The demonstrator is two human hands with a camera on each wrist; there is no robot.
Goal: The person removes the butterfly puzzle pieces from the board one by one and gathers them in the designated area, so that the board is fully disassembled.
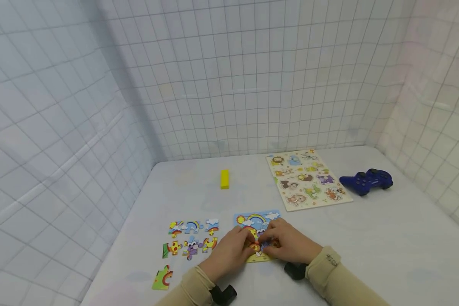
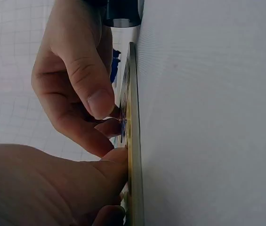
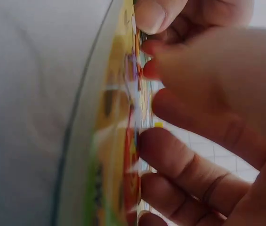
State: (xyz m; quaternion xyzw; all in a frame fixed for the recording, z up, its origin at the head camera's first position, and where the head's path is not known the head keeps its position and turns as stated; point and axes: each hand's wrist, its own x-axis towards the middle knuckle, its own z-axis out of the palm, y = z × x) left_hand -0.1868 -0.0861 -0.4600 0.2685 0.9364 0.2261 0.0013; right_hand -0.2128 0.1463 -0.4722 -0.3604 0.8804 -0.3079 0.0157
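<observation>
A jigsaw puzzle board with a sun, rainbow and cartoon animals lies in front of me. My left hand bends over its left side, thumb and fingertips pinching at a puzzle piece low against the printed surface. From the right, my right hand comes in with curled fingers and pinches at a piece near the middle; its thumb and fingertips show close over the board. The two hands' fingertips almost meet. Between them shows a brightly coloured patch; the fingers hide the pieces' outlines.
Several loose puzzle pieces lie in rows left of the board, one nearer me. Farther back are a yellow block, an animal peg puzzle and a blue game controller. Grid-patterned cloth walls enclose the white table.
</observation>
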